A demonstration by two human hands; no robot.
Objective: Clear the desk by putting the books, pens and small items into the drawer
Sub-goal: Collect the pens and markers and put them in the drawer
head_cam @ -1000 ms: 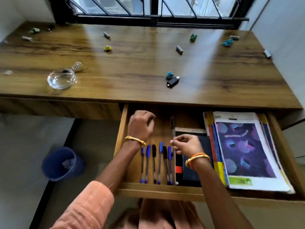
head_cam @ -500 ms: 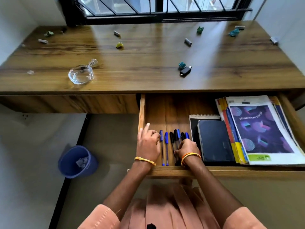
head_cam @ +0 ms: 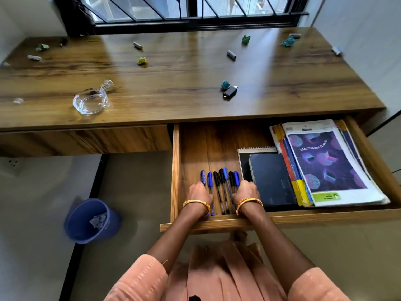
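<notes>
The drawer (head_cam: 175, 170) under the wooden desk (head_cam: 173, 88) is pulled out. Several blue and black pens (head_cam: 223, 181) lie in a tight row at its front left. My left hand (head_cam: 198, 192) sits at the left side of the row, my right hand (head_cam: 246, 191) at the right, and both have their fingers curled onto the outer pens. Right of the pens are a spiral notepad (head_cam: 256, 149), a dark notebook (head_cam: 271, 177) and a stack topped by a purple magazine (head_cam: 325, 164). A black USB adapter (head_cam: 230, 92) and a teal paper ball (head_cam: 225, 84) lie on the desk.
Scattered on the desk are a glass ashtray (head_cam: 90, 102), a yellow paper ball (head_cam: 142, 61), a green paper ball (head_cam: 245, 39) and small grey cylinders (head_cam: 231, 55). A blue bin (head_cam: 91, 221) stands on the floor at the left. A barred window runs behind the desk.
Both hands have drawn back toward the drawer's front and closed in on the pen row. The pens now lie packed closer together. My view has shifted left.
</notes>
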